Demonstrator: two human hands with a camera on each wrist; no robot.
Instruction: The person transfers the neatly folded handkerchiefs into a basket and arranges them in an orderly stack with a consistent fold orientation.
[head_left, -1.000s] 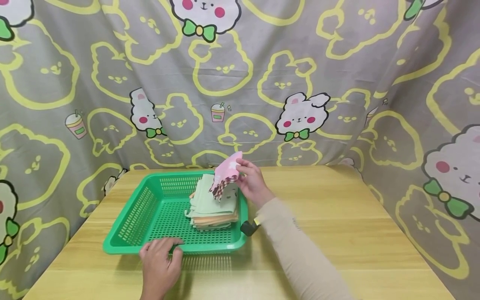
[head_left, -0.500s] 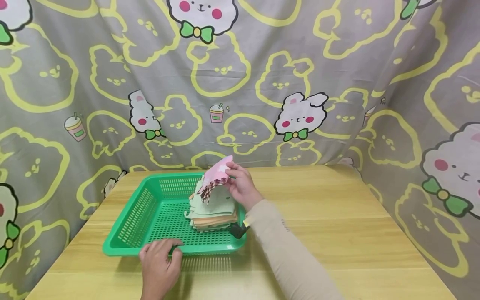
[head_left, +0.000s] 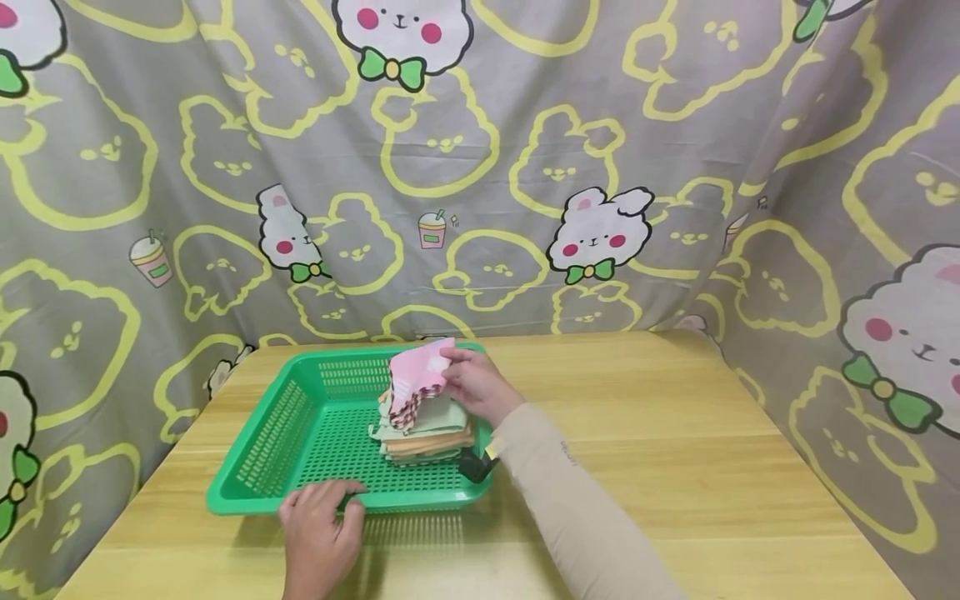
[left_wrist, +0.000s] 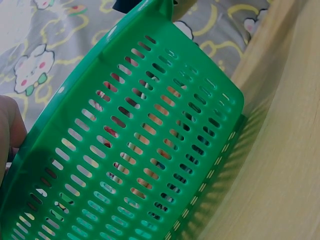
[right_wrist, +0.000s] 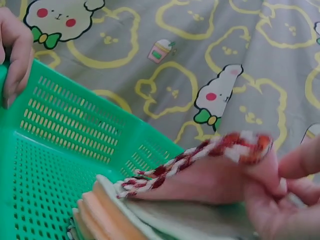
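In the head view, a green plastic basket (head_left: 223, 497) stands on the table with a stack of folded cloths (head_left: 427, 446), pale green and orange, at its right end. My right hand (head_left: 483, 385) pinches the right edge of a folded pink cloth (head_left: 416, 371) over that stack. The pink cloth has a dark red and white checked edge. In the right wrist view this checked edge touches the top pale green cloth (right_wrist: 175, 216). My left hand (head_left: 324, 525) grips the basket's near rim, its fingers hooked over it. The left wrist view shows the slotted outer wall (left_wrist: 145, 125).
The wooden table (head_left: 675, 467) extends to the right of the basket. A grey curtain (head_left: 495, 167) printed with rabbits and yellow outlines hangs behind and at both sides. A black camera mount (head_left: 474, 465) on my right wrist is near the basket's right rim.
My right hand has moved left and lowered the pink cloth onto the stack. The left hand has stayed on the near rim, and the basket has not moved.
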